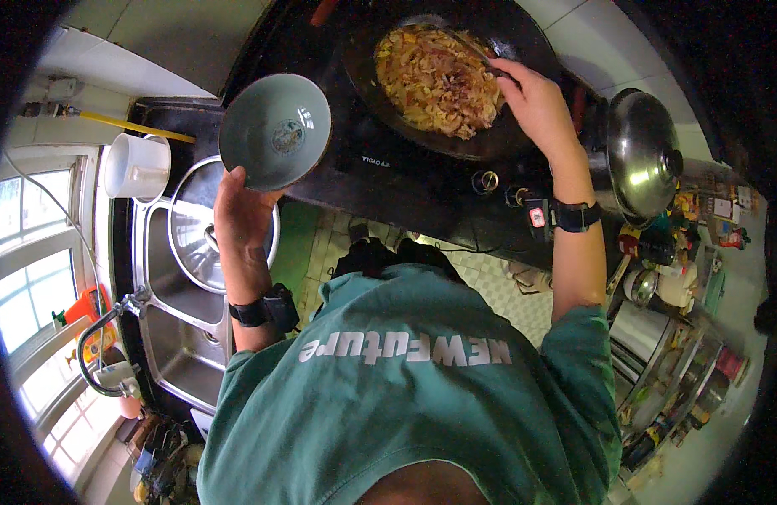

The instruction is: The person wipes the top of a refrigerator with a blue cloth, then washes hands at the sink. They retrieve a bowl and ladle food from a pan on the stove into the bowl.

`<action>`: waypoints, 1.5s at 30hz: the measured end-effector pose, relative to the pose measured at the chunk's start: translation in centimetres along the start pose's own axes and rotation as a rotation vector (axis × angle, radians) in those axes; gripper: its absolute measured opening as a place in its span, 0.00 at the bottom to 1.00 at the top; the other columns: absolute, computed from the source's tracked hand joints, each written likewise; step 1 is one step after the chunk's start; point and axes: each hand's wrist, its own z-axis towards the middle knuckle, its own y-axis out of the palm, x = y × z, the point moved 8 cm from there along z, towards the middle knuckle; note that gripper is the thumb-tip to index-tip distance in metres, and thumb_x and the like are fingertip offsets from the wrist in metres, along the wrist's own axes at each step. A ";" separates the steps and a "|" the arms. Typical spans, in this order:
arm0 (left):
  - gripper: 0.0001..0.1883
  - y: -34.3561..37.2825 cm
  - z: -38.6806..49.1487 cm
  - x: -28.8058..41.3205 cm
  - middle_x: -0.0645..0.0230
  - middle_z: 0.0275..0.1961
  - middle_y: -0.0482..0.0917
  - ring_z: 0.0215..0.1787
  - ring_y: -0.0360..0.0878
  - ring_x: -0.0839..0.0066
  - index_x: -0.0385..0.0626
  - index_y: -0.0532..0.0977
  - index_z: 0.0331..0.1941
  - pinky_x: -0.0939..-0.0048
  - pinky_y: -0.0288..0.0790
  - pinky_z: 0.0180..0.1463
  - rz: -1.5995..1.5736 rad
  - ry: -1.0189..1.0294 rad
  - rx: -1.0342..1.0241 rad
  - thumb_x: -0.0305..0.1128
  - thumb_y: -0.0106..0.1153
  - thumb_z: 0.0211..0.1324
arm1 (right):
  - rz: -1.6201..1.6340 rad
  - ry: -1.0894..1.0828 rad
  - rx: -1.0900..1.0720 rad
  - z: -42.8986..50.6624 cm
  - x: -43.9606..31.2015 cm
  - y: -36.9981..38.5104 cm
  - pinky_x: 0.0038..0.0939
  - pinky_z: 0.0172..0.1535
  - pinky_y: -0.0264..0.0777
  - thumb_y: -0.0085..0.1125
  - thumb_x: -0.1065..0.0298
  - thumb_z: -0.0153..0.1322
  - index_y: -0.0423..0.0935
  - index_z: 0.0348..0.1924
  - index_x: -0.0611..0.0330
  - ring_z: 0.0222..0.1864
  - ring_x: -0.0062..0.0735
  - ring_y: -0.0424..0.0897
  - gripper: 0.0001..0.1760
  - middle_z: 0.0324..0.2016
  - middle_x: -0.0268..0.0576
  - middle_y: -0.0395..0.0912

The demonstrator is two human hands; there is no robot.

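My left hand [243, 205] grips the rim of a grey-green ceramic bowl [256, 139], tilted so its inside shows a round pattern and no food. To the right a dark wok [395, 129] on the black gas stove holds a heap of cooked, sliced food [439, 82], brown and yellow. Over the wok's right side, my right hand [530, 101] is closed on the dark handle of a utensil [470, 47]; its metal head lies at the far edge of the food.
A glass pot lid [196, 233] lies over part of the steel double sink [180, 353], below a white plastic jug [137, 167]. The faucet [88, 353] arches at the left. Right of the wok stands a pot with a domed metal lid [641, 154]. Crowded shelves [679, 360] line the right.
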 end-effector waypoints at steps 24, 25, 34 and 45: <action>0.30 1.5 2.4 -1.5 0.44 0.66 0.68 0.66 0.68 0.45 0.33 0.61 0.65 0.40 0.65 0.66 -0.008 -0.057 -0.070 0.37 0.51 0.63 | -0.057 0.395 -0.101 -7.9 5.4 -2.6 0.47 0.41 0.75 0.49 0.67 0.75 0.72 0.60 0.57 0.37 0.61 0.81 0.20 0.38 0.62 0.81; 0.30 1.9 2.3 -1.4 0.44 0.66 0.68 0.66 0.68 0.45 0.33 0.60 0.66 0.40 0.65 0.66 -0.014 -0.053 -0.102 0.37 0.51 0.63 | 0.002 0.489 -0.144 -7.8 5.7 -1.7 0.47 0.40 0.75 0.48 0.67 0.75 0.71 0.61 0.57 0.36 0.62 0.81 0.21 0.37 0.61 0.81; 0.30 1.1 1.6 -1.2 0.46 0.65 0.70 0.64 0.71 0.47 0.33 0.62 0.65 0.43 0.68 0.64 0.010 -0.074 -0.093 0.39 0.51 0.63 | 1.108 0.784 -0.359 -6.9 3.2 4.3 0.20 0.13 0.57 0.45 0.66 0.78 0.66 0.65 0.61 0.15 0.18 0.65 0.22 0.31 0.48 0.79; 0.30 0.4 1.7 -1.0 0.47 0.66 0.69 0.65 0.70 0.47 0.35 0.62 0.66 0.41 0.67 0.65 0.027 -0.061 -0.042 0.40 0.50 0.64 | 1.272 0.739 -0.206 -9.8 5.4 1.8 0.16 0.13 0.51 0.47 0.65 0.78 0.68 0.64 0.61 0.14 0.16 0.63 0.22 0.31 0.45 0.79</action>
